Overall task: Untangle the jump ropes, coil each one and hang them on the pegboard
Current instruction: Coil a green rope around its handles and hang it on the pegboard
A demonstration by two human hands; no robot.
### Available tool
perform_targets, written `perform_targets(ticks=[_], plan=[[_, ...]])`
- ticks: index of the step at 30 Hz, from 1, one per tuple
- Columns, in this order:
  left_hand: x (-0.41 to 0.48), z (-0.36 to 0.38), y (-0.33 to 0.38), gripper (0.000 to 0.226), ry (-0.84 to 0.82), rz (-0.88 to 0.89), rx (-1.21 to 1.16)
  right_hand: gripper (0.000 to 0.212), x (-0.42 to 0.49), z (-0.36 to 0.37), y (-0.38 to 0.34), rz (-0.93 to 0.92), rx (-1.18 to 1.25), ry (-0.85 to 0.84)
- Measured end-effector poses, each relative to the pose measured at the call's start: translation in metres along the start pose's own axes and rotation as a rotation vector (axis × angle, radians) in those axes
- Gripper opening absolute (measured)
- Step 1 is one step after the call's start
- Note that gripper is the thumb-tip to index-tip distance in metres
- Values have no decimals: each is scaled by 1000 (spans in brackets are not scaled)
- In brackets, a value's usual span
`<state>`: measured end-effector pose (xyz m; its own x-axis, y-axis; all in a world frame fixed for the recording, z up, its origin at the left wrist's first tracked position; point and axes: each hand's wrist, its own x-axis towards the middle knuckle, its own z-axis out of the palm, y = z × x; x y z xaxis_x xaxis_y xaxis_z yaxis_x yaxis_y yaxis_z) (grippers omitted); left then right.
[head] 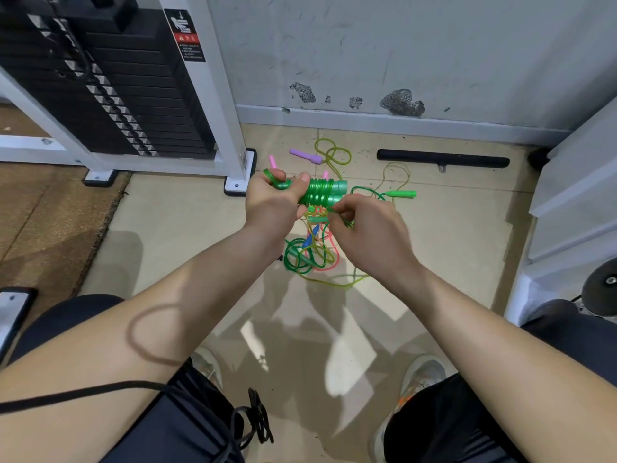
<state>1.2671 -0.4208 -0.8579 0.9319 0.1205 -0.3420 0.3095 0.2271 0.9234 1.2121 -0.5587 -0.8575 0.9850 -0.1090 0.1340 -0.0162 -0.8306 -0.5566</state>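
Observation:
My left hand (272,202) grips a green jump rope bundle (322,192): two green handles side by side with green cord wound round them in several turns. My right hand (364,228) pinches the loose end of that green cord just below the bundle. On the tiled floor beneath lies a tangle of ropes (312,255) in green, yellow-green, pink and blue. A purple handle (305,156), a pink handle (272,161) and another green handle (400,194) lie farther off near the wall. No pegboard is in view.
A weight-stack machine (110,88) with a white frame stands at the left on a brown mat (50,208). A black bar (442,158) lies by the wall. White furniture (577,208) is at the right. My knees and shoes fill the bottom.

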Motion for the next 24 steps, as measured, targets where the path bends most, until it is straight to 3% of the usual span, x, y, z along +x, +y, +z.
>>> perform_targets(ticks=[4, 8, 14, 16, 22, 24], plan=[[-5, 2, -2, 35, -3, 72, 170, 15, 10, -16, 3, -168, -240, 46], [-1, 2, -6, 32, -61, 44, 260, 12, 23, -31, 11, -293, -169, -98], [5, -5, 7, 25, -302, -168, 212, 15, 39, -44, 32, -168, 169, -232], [5, -7, 12, 36, -384, -245, 191, 16, 42, -47, 36, -119, 319, -246], [2, -9, 21, 63, -419, -336, 15, 18, 37, -39, 42, 101, 955, -327], [0, -9, 23, 56, -416, -341, -34, 15, 33, -32, 40, 219, 1199, -369]])
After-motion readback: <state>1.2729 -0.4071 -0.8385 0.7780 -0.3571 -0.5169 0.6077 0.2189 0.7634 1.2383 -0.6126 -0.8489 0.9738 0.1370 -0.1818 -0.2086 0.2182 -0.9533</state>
